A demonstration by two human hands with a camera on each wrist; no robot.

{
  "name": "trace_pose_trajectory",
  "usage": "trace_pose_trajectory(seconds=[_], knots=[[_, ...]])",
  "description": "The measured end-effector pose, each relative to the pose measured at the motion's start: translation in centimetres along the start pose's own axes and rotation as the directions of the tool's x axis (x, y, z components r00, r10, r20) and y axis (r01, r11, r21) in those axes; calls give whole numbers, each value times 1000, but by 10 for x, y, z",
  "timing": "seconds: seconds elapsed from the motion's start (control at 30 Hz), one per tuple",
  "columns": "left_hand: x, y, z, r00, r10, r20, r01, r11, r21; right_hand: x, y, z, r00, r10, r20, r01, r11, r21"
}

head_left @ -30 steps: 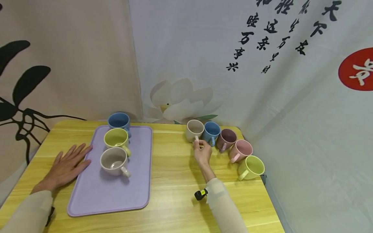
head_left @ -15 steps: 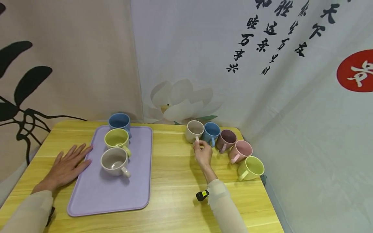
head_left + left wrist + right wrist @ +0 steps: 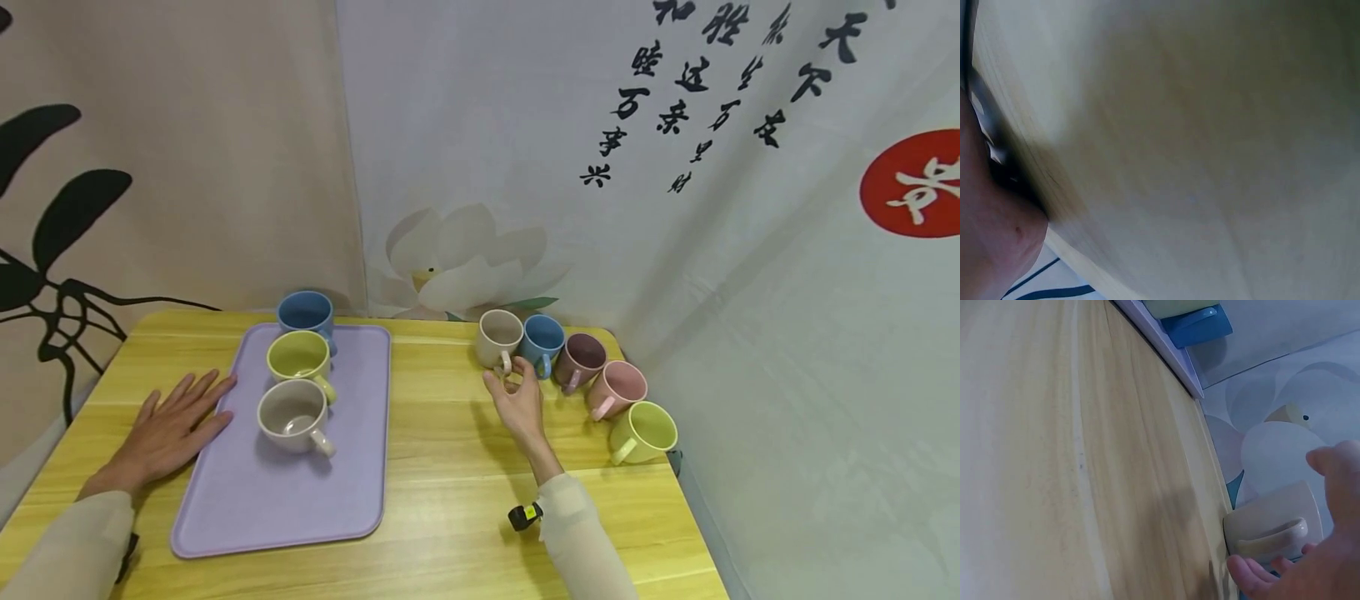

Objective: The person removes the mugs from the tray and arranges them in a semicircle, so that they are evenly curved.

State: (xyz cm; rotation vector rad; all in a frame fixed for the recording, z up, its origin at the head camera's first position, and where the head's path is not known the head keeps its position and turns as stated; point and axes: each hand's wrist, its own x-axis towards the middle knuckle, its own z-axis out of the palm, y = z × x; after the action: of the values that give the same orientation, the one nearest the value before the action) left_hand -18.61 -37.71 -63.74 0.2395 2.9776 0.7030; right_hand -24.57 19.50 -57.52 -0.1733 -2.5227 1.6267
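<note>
At the table's back edge a beige mug [image 3: 491, 352] stands upright, its handle pointing toward the person. My right hand [image 3: 521, 408] is just in front of that handle, thumb and fingers parted and holding nothing. The right wrist view shows the same mug [image 3: 1275, 515] behind the spread thumb [image 3: 1329, 464] and fingers. My left hand [image 3: 171, 437] lies flat with its fingertips over the left rim of a lilac tray [image 3: 277, 508]. On the tray a greyish mug [image 3: 279, 433], a yellow-green mug [image 3: 285, 371] and a blue mug [image 3: 306, 310] stand in a line.
Right of the beige mug, a blue mug [image 3: 542, 337], a purple mug [image 3: 581, 367], a pink mug [image 3: 618, 387] and a second yellow-green mug [image 3: 643, 437] follow the wooden table's [image 3: 450, 500] corner. A printed curtain [image 3: 465, 125] hangs close behind the table.
My right thumb and fingers have let go of the beige mug's handle, spread apart and drawn back slightly toward the person. The mug stays in place. My left hand has not moved.
</note>
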Motion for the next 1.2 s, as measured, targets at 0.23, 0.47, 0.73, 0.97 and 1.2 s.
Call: trace_pose_trajectory(seconds=[0.23, 0.47, 0.73, 0.97, 1.2], knots=[[-1, 0, -1, 1000, 0, 1, 0, 1000, -2, -12, -2, -5, 997, -71, 23, 71, 997, -19], [-1, 1, -1, 1000, 4, 0, -4, 1000, 5, -30, -15, -4, 980, -199, -17, 197, 978, -62], [0, -3, 2, 1000, 18, -17, -18, 1000, 0, -59, -38, 18, 938, -335, 84, 338, 941, -20], [1, -3, 3, 1000, 8, -12, -8, 1000, 0, -85, -54, 49, 895, -385, 226, 392, 920, 14], [2, -8, 6, 1000, 8, -16, -8, 1000, 3, -105, -63, 78, 849, -404, 340, 410, 910, 58]])
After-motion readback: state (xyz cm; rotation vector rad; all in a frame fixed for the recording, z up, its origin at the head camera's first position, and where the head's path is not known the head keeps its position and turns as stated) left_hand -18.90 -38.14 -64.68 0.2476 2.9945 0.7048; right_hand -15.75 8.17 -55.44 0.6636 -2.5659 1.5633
